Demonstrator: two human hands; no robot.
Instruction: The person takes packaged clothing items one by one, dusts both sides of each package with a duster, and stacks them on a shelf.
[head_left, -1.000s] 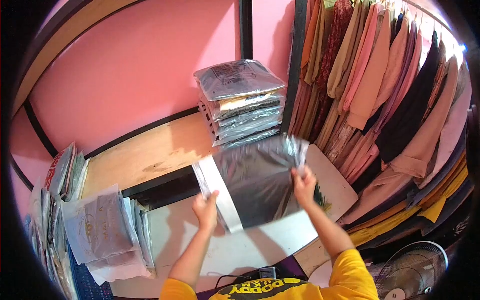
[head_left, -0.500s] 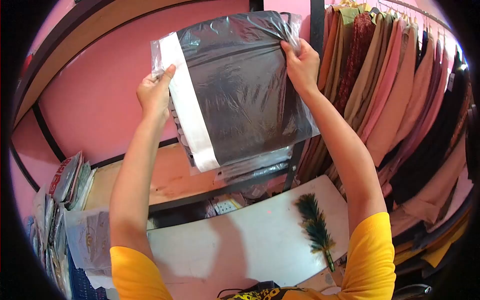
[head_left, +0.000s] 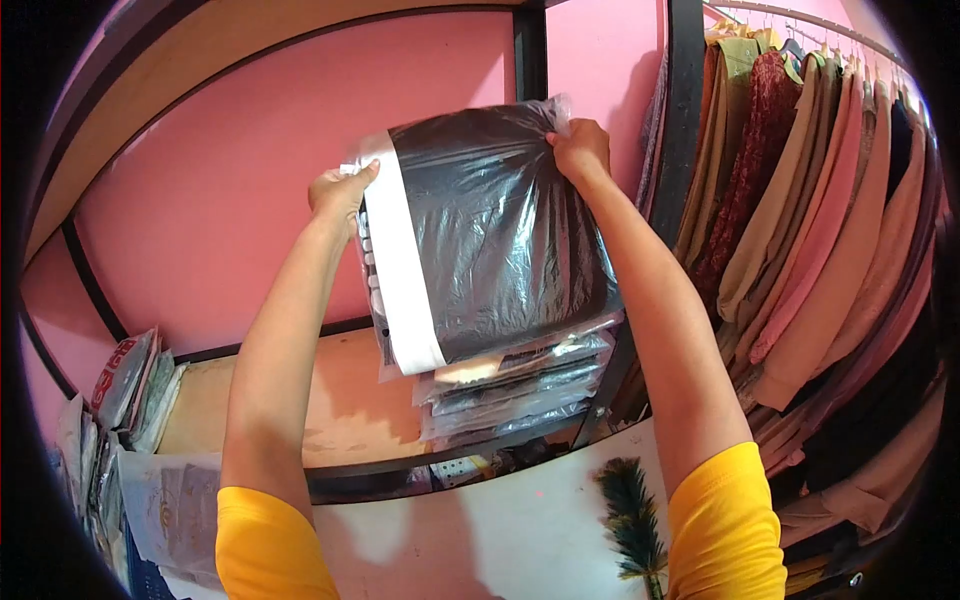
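White-banded package (head_left: pixel 500 235), probably black.

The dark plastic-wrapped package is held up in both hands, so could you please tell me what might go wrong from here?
The package might slip, since the left hand and right hand grip only near its upper corners. The stack of bags showing below it could shift if bumped.

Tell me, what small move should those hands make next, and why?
Probably ease the dark bagged bundle down onto the stack of packages: the left hand and right hand hold its upper corners, and it overlaps the stack in view.
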